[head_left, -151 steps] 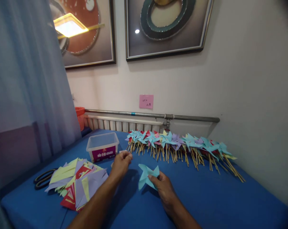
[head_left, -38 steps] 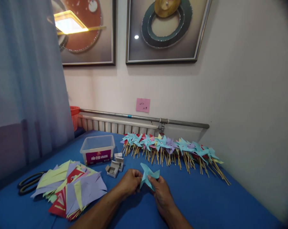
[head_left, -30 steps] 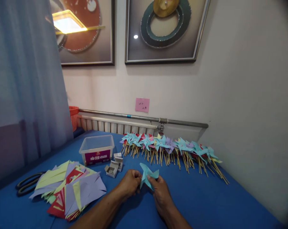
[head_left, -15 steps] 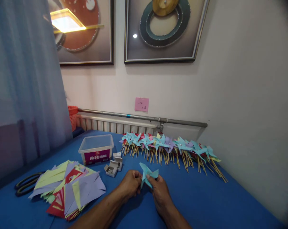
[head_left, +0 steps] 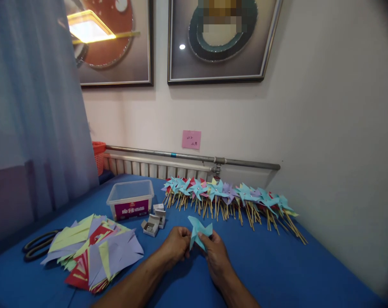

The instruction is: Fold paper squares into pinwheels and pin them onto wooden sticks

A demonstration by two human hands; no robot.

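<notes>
A light blue paper pinwheel (head_left: 198, 230) with folded blades is in front of me, above the blue table. My right hand (head_left: 215, 253) grips it, thumb pressed on its middle and fingers behind. Beside its left edge, my left hand (head_left: 177, 244) is closed with fingertips pinched together; whatever they hold is too small or hidden to make out. Small white boxes (head_left: 151, 225) with their flaps up stand left of my hands, a little farther off.
Finished pinwheels on sticks (head_left: 229, 194) lie in a long row at the back. A clear plastic tub (head_left: 129, 188) stands at the back left. Cut paper sheets (head_left: 113, 254) are piled at left, with scissors (head_left: 36, 248) beside them. A radiator (head_left: 136, 167) runs behind the table (head_left: 277, 273).
Both hands stay almost in place around the pinwheel, which has tipped and shifted very slightly. The camera view has moved a little; the things on the table lie as before.
</notes>
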